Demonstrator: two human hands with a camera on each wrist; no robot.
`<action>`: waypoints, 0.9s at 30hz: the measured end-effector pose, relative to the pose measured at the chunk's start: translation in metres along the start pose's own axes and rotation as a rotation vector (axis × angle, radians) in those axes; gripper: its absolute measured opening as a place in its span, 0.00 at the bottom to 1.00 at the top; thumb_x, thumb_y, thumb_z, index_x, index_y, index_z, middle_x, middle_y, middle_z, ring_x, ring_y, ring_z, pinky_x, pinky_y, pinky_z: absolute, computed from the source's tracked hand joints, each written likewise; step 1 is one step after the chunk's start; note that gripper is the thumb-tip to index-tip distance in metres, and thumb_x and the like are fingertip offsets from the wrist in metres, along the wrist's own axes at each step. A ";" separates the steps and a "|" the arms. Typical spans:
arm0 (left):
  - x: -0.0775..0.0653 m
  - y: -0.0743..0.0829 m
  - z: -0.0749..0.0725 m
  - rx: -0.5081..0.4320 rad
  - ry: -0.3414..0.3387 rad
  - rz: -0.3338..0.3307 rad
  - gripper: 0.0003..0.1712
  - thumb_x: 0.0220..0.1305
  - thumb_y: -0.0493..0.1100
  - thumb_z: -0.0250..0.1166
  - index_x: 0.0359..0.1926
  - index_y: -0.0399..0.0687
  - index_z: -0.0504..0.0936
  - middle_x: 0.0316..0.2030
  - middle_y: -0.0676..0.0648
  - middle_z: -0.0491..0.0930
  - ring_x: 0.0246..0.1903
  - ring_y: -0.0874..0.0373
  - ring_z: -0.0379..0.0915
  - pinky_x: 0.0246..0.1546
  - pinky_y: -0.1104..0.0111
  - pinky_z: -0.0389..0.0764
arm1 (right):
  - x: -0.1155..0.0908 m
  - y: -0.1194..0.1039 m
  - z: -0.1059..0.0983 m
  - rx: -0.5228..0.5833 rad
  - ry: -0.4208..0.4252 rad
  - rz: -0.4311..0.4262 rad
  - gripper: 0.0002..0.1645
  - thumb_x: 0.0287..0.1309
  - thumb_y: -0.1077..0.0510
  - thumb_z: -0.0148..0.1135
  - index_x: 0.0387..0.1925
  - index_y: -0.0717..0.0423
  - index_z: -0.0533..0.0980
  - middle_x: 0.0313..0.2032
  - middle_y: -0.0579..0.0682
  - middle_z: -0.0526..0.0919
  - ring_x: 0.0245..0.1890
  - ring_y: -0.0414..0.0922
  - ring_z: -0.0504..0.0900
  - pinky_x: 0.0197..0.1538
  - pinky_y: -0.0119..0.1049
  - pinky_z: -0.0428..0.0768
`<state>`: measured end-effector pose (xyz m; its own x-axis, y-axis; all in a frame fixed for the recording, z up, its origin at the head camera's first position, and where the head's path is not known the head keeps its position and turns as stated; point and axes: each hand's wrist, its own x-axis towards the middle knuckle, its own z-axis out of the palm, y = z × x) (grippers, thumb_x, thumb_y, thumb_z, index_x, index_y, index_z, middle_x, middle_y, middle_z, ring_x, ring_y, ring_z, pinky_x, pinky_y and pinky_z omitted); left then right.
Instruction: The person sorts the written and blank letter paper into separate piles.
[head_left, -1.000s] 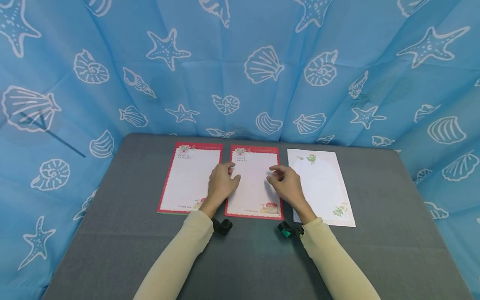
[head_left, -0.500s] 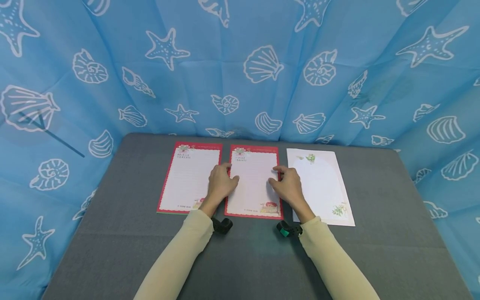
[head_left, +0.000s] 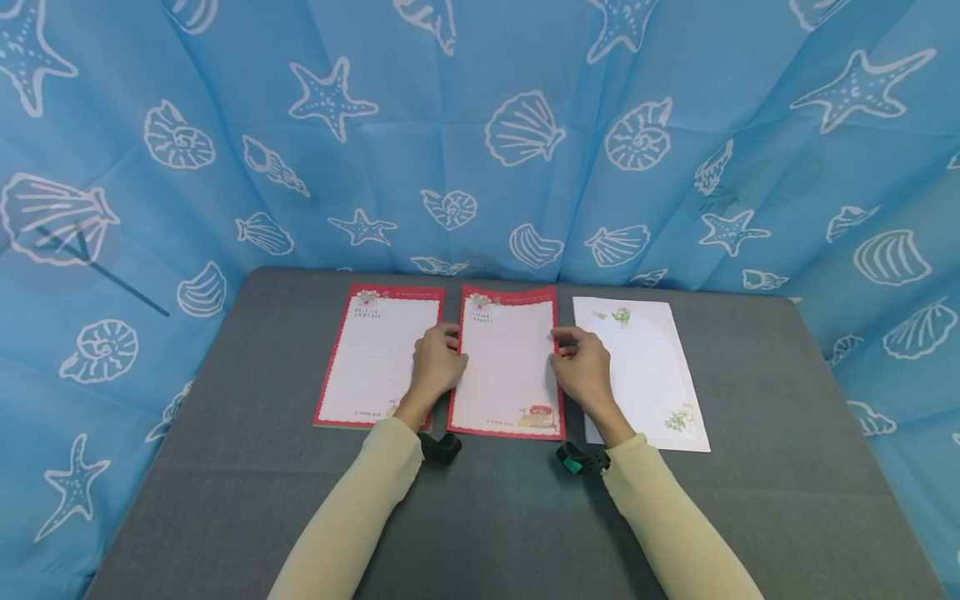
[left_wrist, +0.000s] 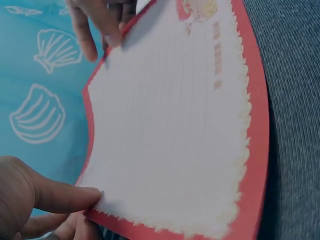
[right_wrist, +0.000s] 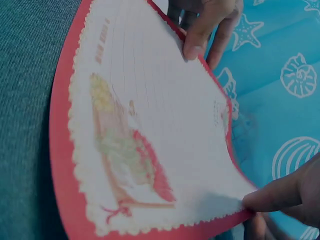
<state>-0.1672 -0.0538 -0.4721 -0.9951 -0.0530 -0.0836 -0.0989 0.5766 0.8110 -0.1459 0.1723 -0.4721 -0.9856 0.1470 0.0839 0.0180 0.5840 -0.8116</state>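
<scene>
A red-bordered sheet of lined paper is held between both hands, its top edge sagging in a curve. My left hand pinches its left edge, thumb on the printed face and fingers behind. The right hand does the same at the right edge. Each wrist view shows the sheet bowed, with a thumb pressing near the border. Flowers decorate its top left corner and a small coloured drawing its lower right. A black band sits on each wrist.
To the left lies another red-bordered sheet, a green edge showing beneath it. A white sheet with green plant prints lies to the right. The grey table meets a blue shell-patterned curtain behind.
Both hands have spread slightly apart to the middle sheet's side edges and taken hold of them. The sheet has gone from flat to bowed, its top edge now curved.
</scene>
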 end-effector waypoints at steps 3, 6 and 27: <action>0.000 0.000 -0.002 -0.001 0.005 0.016 0.24 0.60 0.33 0.69 0.59 0.38 0.81 0.38 0.44 0.85 0.35 0.52 0.83 0.42 0.52 0.80 | 0.000 0.003 -0.002 0.062 0.030 -0.001 0.23 0.54 0.74 0.63 0.53 0.65 0.81 0.42 0.62 0.86 0.39 0.53 0.85 0.37 0.27 0.77; -0.001 0.000 -0.006 -0.015 0.008 0.044 0.22 0.62 0.34 0.69 0.58 0.39 0.82 0.36 0.44 0.85 0.34 0.52 0.84 0.42 0.52 0.81 | -0.001 0.004 -0.004 0.113 0.051 0.006 0.23 0.56 0.73 0.65 0.55 0.64 0.80 0.39 0.61 0.87 0.37 0.52 0.86 0.33 0.22 0.76; 0.008 -0.028 -0.064 -0.089 0.016 0.052 0.20 0.64 0.35 0.68 0.58 0.39 0.82 0.40 0.38 0.86 0.41 0.44 0.86 0.42 0.52 0.83 | 0.002 -0.026 0.024 0.365 -0.087 0.064 0.24 0.62 0.70 0.65 0.60 0.63 0.78 0.40 0.64 0.87 0.36 0.50 0.87 0.33 0.27 0.79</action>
<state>-0.1725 -0.1222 -0.4586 -0.9987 -0.0389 -0.0315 -0.0468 0.5043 0.8622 -0.1520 0.1380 -0.4643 -0.9953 0.0959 -0.0103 0.0342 0.2503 -0.9676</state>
